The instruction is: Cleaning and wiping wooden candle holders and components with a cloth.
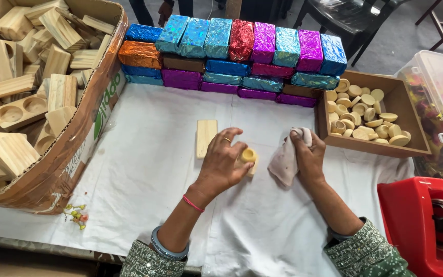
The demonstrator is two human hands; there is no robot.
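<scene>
Gripped small yellow round piece (248, 155) w/ left hand (221, 161); clenched stained cloth (285, 159) in right hand (308, 156). Foil-wrapped blocks (242, 56) stacked behind; bare wood block (206, 137) & boxful (26, 92) left unwrapped.

Foil-wrapped rectangular packages (242, 56), blue, purple, red, orange, stacked at table's far edge; printed cardboard box (85, 128) left.

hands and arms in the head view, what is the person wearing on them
The left hand has a gold ring on one finger, a thin pink thread at the wrist and a grey-blue bangle lower on the forearm. The right hand shows no ring or band that I can see. Both arms end in green sleeves with a fine pale pattern, bare from the forearm down.
</scene>
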